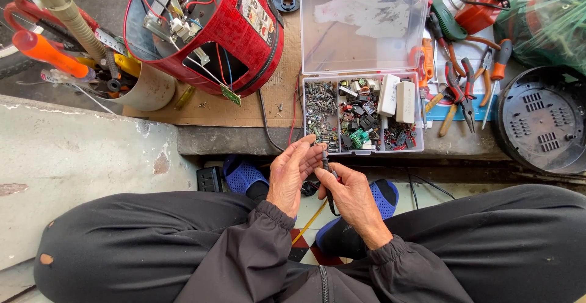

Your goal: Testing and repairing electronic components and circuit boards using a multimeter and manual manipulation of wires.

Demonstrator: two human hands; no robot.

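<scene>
Two hands: left hand [292, 172], right hand [351, 193] pinch one black probe [329, 178]; one parts box [364, 115].

Seated at a low ledge, a person's left hand [292, 175] and right hand [349, 194] meet just below an open clear parts box [362, 65], which blocks the way straight ahead. A red appliance shell [213, 25] crowds the left; pliers [459, 86] and a black round base plate [540, 120] fill the right. Bare cardboard [204, 111] and the grey concrete slab [79, 162] offer open passage.
</scene>
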